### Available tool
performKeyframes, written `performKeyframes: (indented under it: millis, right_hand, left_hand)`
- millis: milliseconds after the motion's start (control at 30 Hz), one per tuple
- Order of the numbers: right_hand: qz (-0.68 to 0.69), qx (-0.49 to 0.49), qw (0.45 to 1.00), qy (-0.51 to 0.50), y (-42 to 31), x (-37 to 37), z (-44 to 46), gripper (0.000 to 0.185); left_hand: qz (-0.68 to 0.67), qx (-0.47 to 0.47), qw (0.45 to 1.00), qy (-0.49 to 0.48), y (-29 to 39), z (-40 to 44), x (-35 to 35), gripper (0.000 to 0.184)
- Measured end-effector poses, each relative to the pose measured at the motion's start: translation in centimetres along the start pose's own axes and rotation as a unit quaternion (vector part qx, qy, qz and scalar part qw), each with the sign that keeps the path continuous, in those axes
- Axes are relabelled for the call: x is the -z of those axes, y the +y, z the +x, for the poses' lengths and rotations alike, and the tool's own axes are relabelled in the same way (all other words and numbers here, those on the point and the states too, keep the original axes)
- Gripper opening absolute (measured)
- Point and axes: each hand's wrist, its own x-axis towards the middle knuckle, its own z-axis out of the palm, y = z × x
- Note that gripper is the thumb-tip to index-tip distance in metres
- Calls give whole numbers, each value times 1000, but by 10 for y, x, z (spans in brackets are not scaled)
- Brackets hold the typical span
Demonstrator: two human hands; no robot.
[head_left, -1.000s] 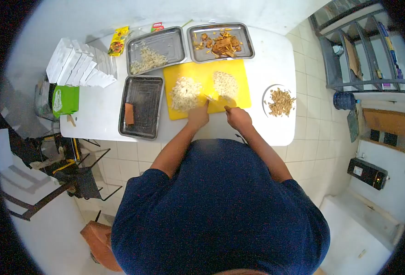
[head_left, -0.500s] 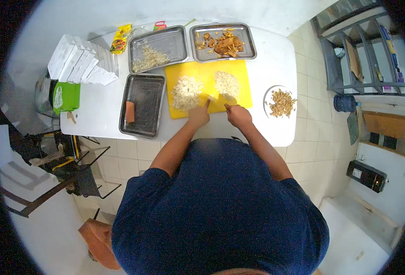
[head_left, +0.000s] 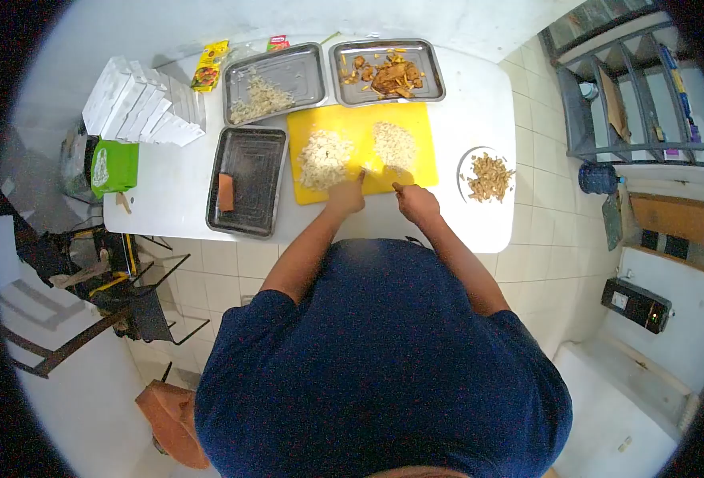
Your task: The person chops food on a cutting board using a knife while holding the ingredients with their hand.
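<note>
One larger heap of pale chopped pieces [head_left: 325, 159] lies on the left part of your yellow cutting board [head_left: 360, 121], and a smaller heap [head_left: 394, 146] lies on the right part, apart from it. Your right hand [head_left: 419, 205] is closed around the dark handle of a knife [head_left: 399, 189] at the board's near edge; the blade is blurred and points toward your left hand. Your left hand [head_left: 347, 196] is at the near side of the larger heap, one finger stretched forward; you cannot tell from this view whether it grips anything.

Beyond the board, you have a tray of pale shreds [head_left: 310, 68] to the left and a tray of browned pieces [head_left: 352, 97] to the right. Left of the board, a dark tray [head_left: 252, 179] bears a reddish-brown slab [head_left: 225, 193]. Well to your right, a round plate [head_left: 463, 174] holds brown pieces [head_left: 490, 178]. Farther left on your white table [head_left: 160, 191] are a yellow packet [head_left: 210, 66], white boxes [head_left: 129, 103] and a green package [head_left: 115, 166].
</note>
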Motion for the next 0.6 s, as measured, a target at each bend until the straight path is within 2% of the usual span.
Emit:
performKeyframes:
  millis: [67,300,400,600]
  right_hand:
    - [11,-5,1000,3,8,-16,2,35]
    - [13,-31,999,-21,-5,16,-9,36]
    - [44,-27,999,6,5,0,-7,37]
    - [52,-30,998,-14,1,8,-6,37]
  left_hand:
    - [-4,6,1000,0,4,-2,0,80]
    - [18,4,1000,-12,5,-6,4,82]
    - [4,11,1000,-24,6,-8,6,82]
    - [4,14,1000,-11,8,-5,2,84]
